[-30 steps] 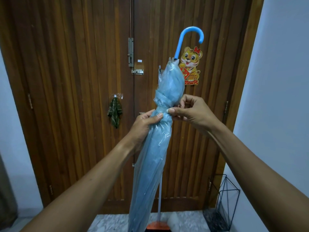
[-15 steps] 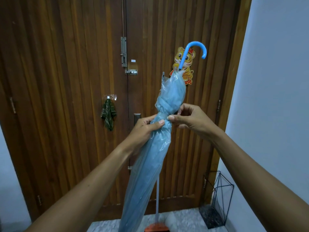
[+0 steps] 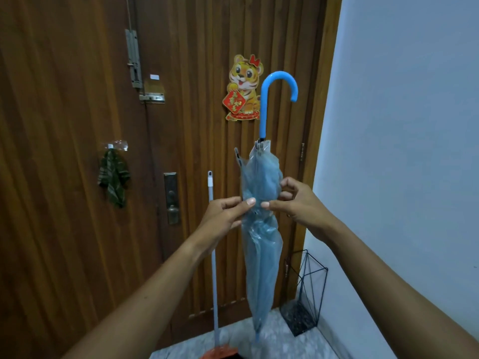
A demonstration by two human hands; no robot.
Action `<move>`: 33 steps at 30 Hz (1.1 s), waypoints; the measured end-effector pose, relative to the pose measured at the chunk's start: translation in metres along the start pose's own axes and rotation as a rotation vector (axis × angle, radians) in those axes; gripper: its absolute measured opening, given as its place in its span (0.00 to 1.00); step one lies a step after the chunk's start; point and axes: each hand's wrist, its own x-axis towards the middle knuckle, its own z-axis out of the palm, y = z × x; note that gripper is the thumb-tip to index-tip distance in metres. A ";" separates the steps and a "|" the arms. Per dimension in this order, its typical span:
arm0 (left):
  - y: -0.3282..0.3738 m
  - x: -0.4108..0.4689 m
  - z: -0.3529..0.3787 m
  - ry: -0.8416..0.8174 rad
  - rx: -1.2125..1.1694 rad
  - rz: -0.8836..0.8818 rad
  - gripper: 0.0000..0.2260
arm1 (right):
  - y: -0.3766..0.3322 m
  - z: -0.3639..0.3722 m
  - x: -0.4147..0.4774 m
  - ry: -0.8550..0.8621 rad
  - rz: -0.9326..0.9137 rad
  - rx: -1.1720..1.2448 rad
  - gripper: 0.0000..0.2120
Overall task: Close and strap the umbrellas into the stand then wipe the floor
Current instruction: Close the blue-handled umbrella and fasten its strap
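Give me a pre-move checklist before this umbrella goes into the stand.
1. Umbrella closed, canopy gathered: ok.
2. Strap fastened around canopy: cannot tell; the fingertips cover that spot.
3. Left hand and right hand both gripping the canopy: ok.
4. Wire stand upright by the wall, nothing seen in it: ok.
5. Umbrella in stand: not ok, it is held up in front of the door.
6. Mop handle apart from the stand: ok.

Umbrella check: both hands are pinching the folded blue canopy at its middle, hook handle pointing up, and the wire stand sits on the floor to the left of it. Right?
Not quite. In the head view the wire stand sits on the floor to the right of the umbrella, in the corner by the wall. The rest holds: the left hand and right hand pinch the folded canopy at its middle, hook handle pointing up.
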 end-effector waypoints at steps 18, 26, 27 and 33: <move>-0.148 0.358 0.192 0.048 0.034 -0.116 0.14 | 0.222 -0.268 0.189 0.174 0.195 -0.095 0.27; -0.259 0.469 0.210 0.011 0.016 -0.246 0.11 | 0.356 -0.310 0.280 0.228 0.262 -0.117 0.17; -0.277 0.483 0.211 0.010 0.014 -0.270 0.11 | 0.376 -0.312 0.289 0.227 0.282 -0.127 0.17; -0.431 0.556 0.212 0.039 -0.019 -0.393 0.05 | 0.530 -0.310 0.344 0.223 0.401 -0.227 0.19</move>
